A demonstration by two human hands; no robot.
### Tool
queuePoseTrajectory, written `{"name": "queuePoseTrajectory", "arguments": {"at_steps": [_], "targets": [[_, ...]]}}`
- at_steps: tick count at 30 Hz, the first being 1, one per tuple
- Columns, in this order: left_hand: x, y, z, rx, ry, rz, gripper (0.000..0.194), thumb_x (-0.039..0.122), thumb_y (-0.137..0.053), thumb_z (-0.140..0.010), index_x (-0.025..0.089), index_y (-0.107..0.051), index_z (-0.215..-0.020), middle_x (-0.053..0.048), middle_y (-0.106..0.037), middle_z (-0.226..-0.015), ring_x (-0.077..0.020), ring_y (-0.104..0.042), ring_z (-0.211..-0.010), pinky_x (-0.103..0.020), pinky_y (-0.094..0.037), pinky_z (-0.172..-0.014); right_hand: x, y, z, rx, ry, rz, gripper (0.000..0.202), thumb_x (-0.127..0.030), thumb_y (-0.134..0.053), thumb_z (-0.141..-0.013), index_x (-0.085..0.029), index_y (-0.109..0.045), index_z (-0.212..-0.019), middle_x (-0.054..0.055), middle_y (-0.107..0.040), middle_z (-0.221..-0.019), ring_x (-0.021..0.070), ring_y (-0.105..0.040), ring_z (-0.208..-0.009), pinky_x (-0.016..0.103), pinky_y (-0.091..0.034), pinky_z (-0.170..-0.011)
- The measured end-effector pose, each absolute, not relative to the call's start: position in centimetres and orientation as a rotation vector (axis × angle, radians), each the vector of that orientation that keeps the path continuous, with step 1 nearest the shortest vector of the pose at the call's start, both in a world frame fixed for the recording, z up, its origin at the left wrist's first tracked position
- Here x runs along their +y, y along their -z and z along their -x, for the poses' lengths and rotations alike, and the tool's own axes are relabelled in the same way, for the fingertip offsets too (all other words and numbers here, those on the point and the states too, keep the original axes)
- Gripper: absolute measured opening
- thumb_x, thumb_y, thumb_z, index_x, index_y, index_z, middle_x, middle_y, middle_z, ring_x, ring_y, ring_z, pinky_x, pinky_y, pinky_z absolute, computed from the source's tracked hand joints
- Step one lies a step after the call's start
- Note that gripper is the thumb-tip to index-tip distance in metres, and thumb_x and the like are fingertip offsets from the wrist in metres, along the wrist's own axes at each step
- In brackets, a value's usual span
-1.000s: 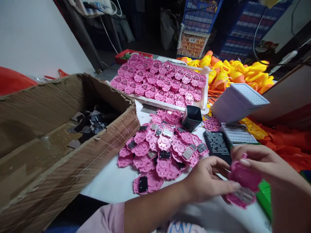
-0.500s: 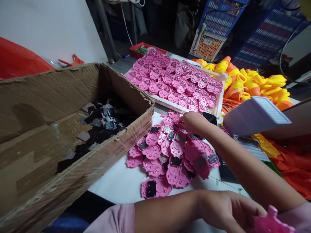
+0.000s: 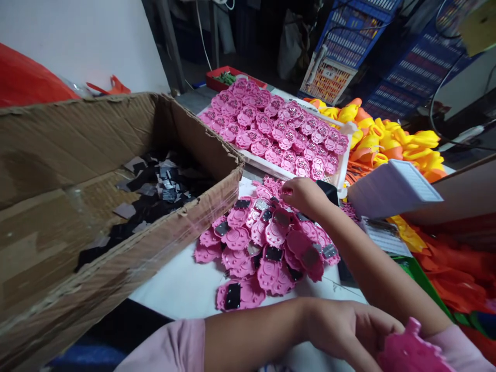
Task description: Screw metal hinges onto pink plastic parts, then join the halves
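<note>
Plastic piece (image 3: pixel 414 351) held in left hand (image 3: pixel 346 328): likely light, stiff; best gripped edgewise. Right hand (image 3: pixel 306 196) at pile (image 3: pixel 237 238); grasp unclear.

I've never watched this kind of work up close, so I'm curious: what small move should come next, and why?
I'd probably have the right hand lift one piece from the far end of the pink pile: its fingertips are right there, while the left hand holds another pink piece near the body. Whether the right has gripped anything is hard to tell.
</note>
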State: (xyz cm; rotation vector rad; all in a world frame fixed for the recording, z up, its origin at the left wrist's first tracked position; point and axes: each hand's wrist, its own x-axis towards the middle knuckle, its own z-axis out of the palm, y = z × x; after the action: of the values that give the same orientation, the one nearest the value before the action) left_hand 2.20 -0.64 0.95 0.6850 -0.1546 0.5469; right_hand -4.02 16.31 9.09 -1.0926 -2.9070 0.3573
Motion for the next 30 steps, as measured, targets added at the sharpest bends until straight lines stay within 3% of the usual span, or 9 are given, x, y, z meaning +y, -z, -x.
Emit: {"name": "queuePoseTrajectory", "arguments": {"at_steps": [5,8,12,15,18,21,25,30], "targets": [[-0.8,-3.0,-1.1,-0.034,-0.632,-0.604,0.056,0.009,-0.087,-0.028,0.015,-0.064,-0.078,0.004,-0.063,-0.071,-0.0096,-0.060,-0.057,-0.020,-0.047,-0.058,12.7,-10.7,-2.2,-2.393,-0.694,1.082,0.022,-0.038,-0.066,-0.078,-0.016,-0.064,-0.080,0.003,-0.061,-0.068,0.0123,-0.053,-0.061,0.026,-0.040,-0.055],[-1.0,-4.4,-0.8,0.062,-0.771,-0.501,0.050,0.018,-0.088,-0.030,0.013,-0.063,-0.073,0.002,-0.062,-0.065,-0.0064,-0.054,-0.052,-0.017,-0.044,-0.053,10.2,-10.5,-6.9,-1.649,-1.248,1.024,0.027,-0.040,-0.072,-0.073,-0.017,-0.062,-0.082,0.002,-0.062,-0.067,0.0102,-0.054,-0.056,0.023,-0.040,-0.050],[-1.0,-5.5,-0.4,0.351,-0.980,-0.490,0.049,0.032,-0.080,-0.054,0.012,-0.061,-0.094,-0.003,-0.062,-0.069,-0.0104,-0.057,-0.051,-0.021,-0.048,-0.048,8.1,-8.9,-12.2,-1.208,-1.336,0.972,0.030,-0.041,-0.077,-0.066,-0.022,-0.063,-0.086,-0.003,-0.060,-0.064,0.0083,-0.055,-0.054,0.019,-0.041,-0.048],[-0.5,-5.8,-0.1,0.707,-1.173,-0.630,0.038,0.030,-0.067,-0.072,0.016,-0.055,-0.105,0.000,-0.060,-0.072,-0.0102,-0.056,-0.052,-0.023,-0.051,-0.046,7.4,-6.9,-14.5,-1.043,-1.406,0.961,0.031,-0.040,-0.078,-0.066,-0.024,-0.068,-0.090,-0.002,-0.062,-0.068,0.0075,-0.056,-0.059,0.019,-0.045,-0.053],[0.0,-6.0,-0.1,0.963,-1.223,-0.737,0.036,0.027,-0.062,-0.076,0.017,-0.051,-0.109,-0.001,-0.060,-0.081,-0.0108,-0.057,-0.060,-0.023,-0.054,-0.050,7.0,-4.8,-15.2,-0.948,-1.507,0.960,0.033,-0.039,-0.077,-0.067,-0.022,-0.071,-0.095,0.000,-0.064,-0.072,0.0071,-0.056,-0.060,0.020,-0.047,-0.057],[0.3,-6.0,-0.3,1.079,-1.213,-0.776,0.048,0.027,-0.063,-0.076,0.016,-0.046,-0.119,-0.007,-0.061,-0.100,-0.0153,-0.062,-0.074,-0.026,-0.057,-0.057,6.5,-3.3,-15.1,-0.889,-1.601,0.949,0.036,-0.032,-0.079,-0.066,-0.020,-0.072,-0.099,0.002,-0.065,-0.076,0.0074,-0.055,-0.060,0.019,-0.045,-0.054],[0.5,-5.7,-0.8,1.148,-1.251,-0.772,0.069,0.025,-0.066,-0.074,0.019,-0.033,-0.135,-0.014,-0.047,-0.135,-0.0211,-0.061,-0.101,-0.027,-0.057,-0.072,6.0,-2.6,-15.0,-1.064,-1.478,0.914,0.034,-0.030,-0.073,-0.074,-0.023,-0.069,-0.107,-0.001,-0.062,-0.071,0.0074,-0.052,-0.058,0.020,-0.043,-0.053],[0.7,-4.9,-1.0,1.230,-1.200,-0.816,0.069,0.019,-0.069,-0.071,0.017,-0.037,-0.132,-0.015,-0.047,-0.135,-0.0219,-0.054,-0.116,-0.025,-0.052,-0.086,5.6,-2.8,-15.3,-1.620,-0.734,0.850,0.029,-0.019,-0.065,-0.081,-0.023,-0.067,-0.110,0.005,-0.061,-0.090,0.0142,-0.057,-0.081,0.029,-0.050,-0.072]]}}
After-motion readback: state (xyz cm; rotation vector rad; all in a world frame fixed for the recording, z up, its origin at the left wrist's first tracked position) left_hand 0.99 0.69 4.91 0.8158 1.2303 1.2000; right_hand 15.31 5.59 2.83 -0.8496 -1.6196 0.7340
